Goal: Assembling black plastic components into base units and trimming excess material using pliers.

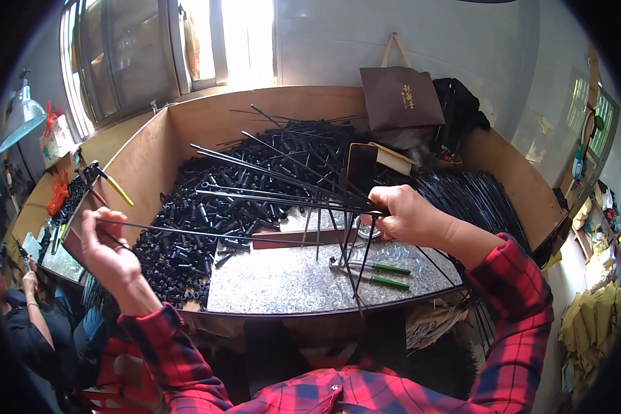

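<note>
My right hand [410, 217] is closed around a cluster of thin black rods [276, 198], which fan out to the left and downward like umbrella ribs. How they join is hidden by the fingers. My left hand [112, 254] pinches the end of a single thin black rod [207, 232] that points right toward the cluster. Below my right hand, green-handled pliers [386, 274] lie on a speckled grey board [269, 290]. Behind the rods spreads a heap of small black tubular parts [207, 221].
A wooden-walled bin [255, 102] encloses the worktop. More black rods [472, 200] lie at the right. A phone [361, 168] stands behind my right hand, and a brown paper bag [401, 100] hangs behind it. Yellow-handled pliers [117, 190] hang left. Another person's hand [30, 281] works at far left.
</note>
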`<state>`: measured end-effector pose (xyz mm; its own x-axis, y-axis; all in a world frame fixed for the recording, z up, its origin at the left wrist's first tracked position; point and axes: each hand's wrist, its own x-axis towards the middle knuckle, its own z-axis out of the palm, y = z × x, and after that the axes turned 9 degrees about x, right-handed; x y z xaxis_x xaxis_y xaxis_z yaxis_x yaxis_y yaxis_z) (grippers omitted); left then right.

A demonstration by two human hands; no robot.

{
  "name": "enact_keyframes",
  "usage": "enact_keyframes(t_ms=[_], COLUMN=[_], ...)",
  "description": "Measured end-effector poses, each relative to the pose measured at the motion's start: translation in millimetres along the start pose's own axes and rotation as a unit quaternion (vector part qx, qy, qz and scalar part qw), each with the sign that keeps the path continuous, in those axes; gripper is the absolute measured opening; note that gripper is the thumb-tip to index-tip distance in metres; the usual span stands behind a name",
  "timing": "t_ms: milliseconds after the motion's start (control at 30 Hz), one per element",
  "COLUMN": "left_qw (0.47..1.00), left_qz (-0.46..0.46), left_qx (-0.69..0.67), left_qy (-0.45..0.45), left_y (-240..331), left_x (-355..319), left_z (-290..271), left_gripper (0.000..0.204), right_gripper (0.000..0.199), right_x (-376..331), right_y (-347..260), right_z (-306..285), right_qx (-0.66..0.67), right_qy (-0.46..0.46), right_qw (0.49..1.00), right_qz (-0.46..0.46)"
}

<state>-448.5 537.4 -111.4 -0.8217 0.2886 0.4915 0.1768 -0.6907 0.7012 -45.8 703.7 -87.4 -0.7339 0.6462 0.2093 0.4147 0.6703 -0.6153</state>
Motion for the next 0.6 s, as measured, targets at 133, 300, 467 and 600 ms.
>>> enact_keyframes(t_ms=[133, 300, 467, 600], left_qw=[0.995, 0.978, 0.975, 0.972], left_qz=[-0.047, -0.089, -0.051, 0.003], left_qx=[-0.059, 0.059, 0.049, 0.129], left_qy=[-0.059, -0.180, -0.212, -0.197], left_y=[7, -43, -79, -93], left_x=[-14, -112, -169, -178], left_z=[3, 75, 114, 113], left_gripper=[0.021, 0.026, 0.020, 0.019], right_gripper=[0.025, 0.018, 0.018, 0.017], right_x=[8, 18, 27, 25], right_y=[7, -10, -28, -29], right_z=[3, 18, 32, 34], right_qx=[-0.014, 0.121, 0.199, 0.280], right_qy=[0.020, -0.020, -0.088, -0.124], right_qw=[0.999, 0.991, 0.966, 0.942], right_qz=[-0.028, 0.056, 0.140, 0.139])
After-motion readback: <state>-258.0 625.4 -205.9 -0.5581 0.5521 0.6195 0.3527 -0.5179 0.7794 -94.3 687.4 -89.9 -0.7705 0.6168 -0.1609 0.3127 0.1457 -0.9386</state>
